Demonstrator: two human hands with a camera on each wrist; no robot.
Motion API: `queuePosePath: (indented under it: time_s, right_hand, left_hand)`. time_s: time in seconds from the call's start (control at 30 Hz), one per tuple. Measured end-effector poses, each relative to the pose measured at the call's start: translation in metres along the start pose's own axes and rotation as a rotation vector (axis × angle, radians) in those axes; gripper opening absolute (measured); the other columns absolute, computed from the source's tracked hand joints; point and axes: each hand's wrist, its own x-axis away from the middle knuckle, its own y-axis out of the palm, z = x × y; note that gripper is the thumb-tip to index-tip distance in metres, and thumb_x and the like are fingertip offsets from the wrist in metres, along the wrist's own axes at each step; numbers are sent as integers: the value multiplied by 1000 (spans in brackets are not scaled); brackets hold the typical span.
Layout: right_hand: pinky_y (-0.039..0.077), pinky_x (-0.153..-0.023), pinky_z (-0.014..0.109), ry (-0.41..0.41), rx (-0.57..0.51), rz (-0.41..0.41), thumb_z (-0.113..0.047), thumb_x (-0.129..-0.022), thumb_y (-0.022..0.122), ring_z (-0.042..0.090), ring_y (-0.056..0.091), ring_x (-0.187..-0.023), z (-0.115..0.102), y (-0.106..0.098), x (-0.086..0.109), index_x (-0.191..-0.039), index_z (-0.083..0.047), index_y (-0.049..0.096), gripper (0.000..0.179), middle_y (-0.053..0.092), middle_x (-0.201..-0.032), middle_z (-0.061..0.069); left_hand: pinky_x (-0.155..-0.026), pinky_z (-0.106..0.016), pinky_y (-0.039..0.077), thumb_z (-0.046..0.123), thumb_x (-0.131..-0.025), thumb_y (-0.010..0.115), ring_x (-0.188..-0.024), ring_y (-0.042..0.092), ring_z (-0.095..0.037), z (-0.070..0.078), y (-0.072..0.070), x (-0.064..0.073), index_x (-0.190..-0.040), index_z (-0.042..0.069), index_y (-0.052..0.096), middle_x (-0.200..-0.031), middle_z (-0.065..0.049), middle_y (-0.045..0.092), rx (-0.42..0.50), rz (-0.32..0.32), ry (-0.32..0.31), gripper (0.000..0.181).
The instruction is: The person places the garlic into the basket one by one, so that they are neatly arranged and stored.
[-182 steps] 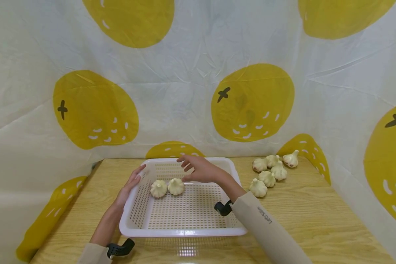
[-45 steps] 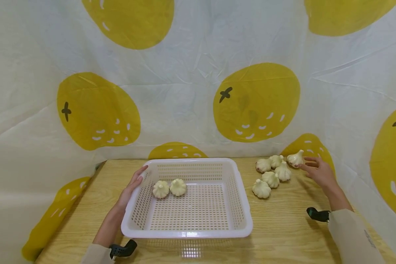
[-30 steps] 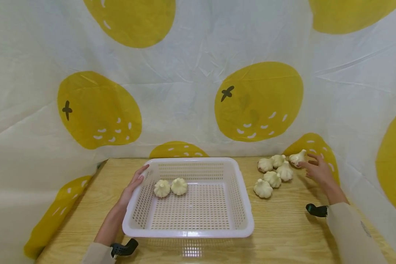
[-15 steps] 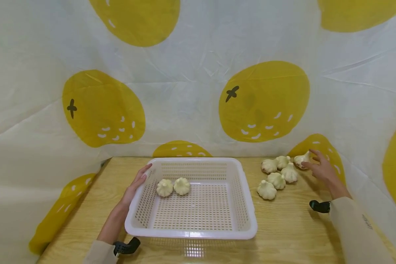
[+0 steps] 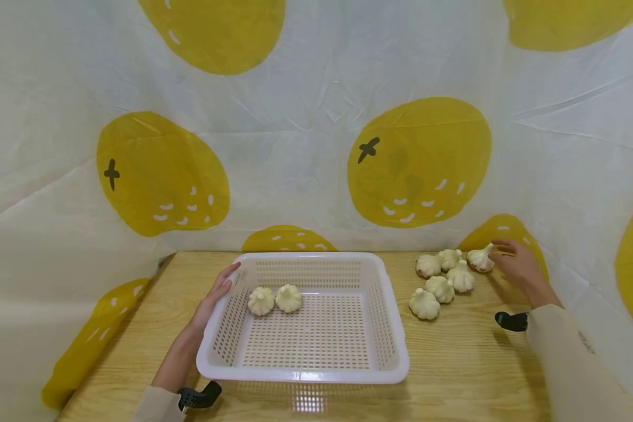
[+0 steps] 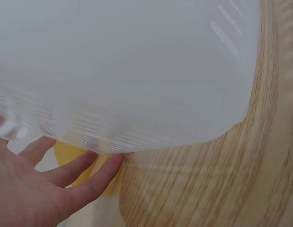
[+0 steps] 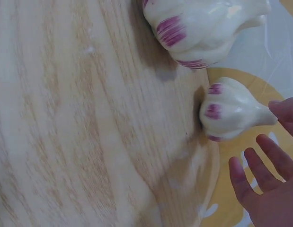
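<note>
A white slotted plastic basket (image 5: 302,375) stands on the wooden table, with two garlic bulbs (image 5: 288,299) side by side in its left part. My left hand (image 5: 208,302) lies along the basket's left side, its fingers nearly straight against the wall and rim. At the far right, my right hand (image 5: 522,266) is beside a single garlic bulb (image 5: 479,259). In the right wrist view, one digit meets the stem tip of that garlic bulb (image 7: 231,111); the other fingers are spread apart from it. Whether the stem is pinched is hard to see.
Several more garlic bulbs (image 5: 440,289) sit in a cluster on the table (image 5: 469,363) between the basket and my right hand. A white cloth (image 5: 316,176) printed with yellow fruit hangs behind the table and at its sides.
My right hand has gone from over the basket to the far-right garlic bulb and shifted slightly around its stem. That bulb has turned a little. My left hand stays at the basket.
</note>
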Motion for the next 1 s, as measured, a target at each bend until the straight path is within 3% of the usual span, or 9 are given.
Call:
queuePosePath:
  time_s: [0.13, 0.27, 0.4, 0.5, 0.63, 0.77, 0.87, 0.93, 1.0]
  right_hand:
    - [50, -88, 50, -21, 12, 69, -35, -109, 48, 60, 41, -132, 0, 0, 1, -147, 11, 42, 60, 39, -149, 42]
    - [45, -75, 26, -38, 18, 152, -30, -107, 54, 54, 50, -123, -2, 3, 5, -136, 12, 52, 51, 53, -136, 37]
    - [43, -70, 22, -32, 35, 226, -28, -105, 60, 36, 59, -105, -4, 7, 8, -128, 9, 58, 43, 62, -124, 30]
    - [45, -67, 20, -22, 44, 248, -27, -104, 62, 21, 59, -96, -3, 9, 9, -129, 7, 59, 43, 62, -125, 30]
    - [45, -63, 13, -12, 29, 229, -27, -104, 62, 34, 62, -103, -2, 10, 11, -135, 9, 59, 48, 59, -134, 37]
    - [47, -68, 20, 13, 31, 182, -32, -104, 61, 52, 54, -119, -2, 10, 12, -135, 13, 59, 54, 55, -139, 39]
    - [53, -80, 41, 22, 39, 136, -36, -104, 60, 55, 52, -120, -2, 11, 13, -136, 14, 57, 59, 52, -140, 40]
    - [46, -96, 58, 29, 40, 108, -39, -105, 59, 56, 50, -122, -1, 11, 14, -139, 13, 54, 62, 51, -140, 40]
    - [29, -105, 71, 30, 31, 88, -40, -105, 57, 57, 48, -123, -1, 12, 15, -142, 12, 50, 64, 50, -141, 41]
  left_hand:
    - [-116, -39, 29, 36, -114, 18, -158, 4, -34, 0, 1, 0, -165, 27, -1, -174, -8, 0, -2, 3, 5, 55]
    - [-116, -40, 28, 36, -114, 18, -158, 5, -34, 0, 1, 0, -165, 27, -1, -174, -8, 0, 3, 5, 1, 54]
    - [-115, -39, 29, 36, -114, 18, -158, 5, -34, 0, 1, 0, -165, 27, 0, -174, -8, 0, 10, 1, 2, 54]
    - [-115, -38, 29, 35, -114, 18, -158, 5, -34, 0, 1, -1, -164, 27, 0, -174, -9, 0, 10, 0, 4, 54]
    - [-117, -43, 25, 35, -114, 17, -158, 4, -34, -1, 1, -1, -164, 26, -1, -174, -9, -1, 14, -1, 4, 54]
    - [-119, -48, 21, 36, -114, 17, -159, 2, -34, 0, 1, 0, -164, 27, -2, -174, -8, -2, 15, -2, 3, 55]
    - [-118, -44, 25, 37, -114, 18, -158, 3, -34, 0, 1, 0, -164, 27, -2, -174, -8, -2, 15, 2, 2, 55]
    - [-116, -39, 29, 36, -114, 18, -158, 3, -33, -1, 1, 0, -164, 27, -1, -174, -8, -2, 18, 2, 3, 55]
    - [-115, -35, 31, 35, -114, 18, -158, 3, -33, -1, 1, 0, -164, 26, -1, -174, -8, -2, 24, 0, 8, 54]
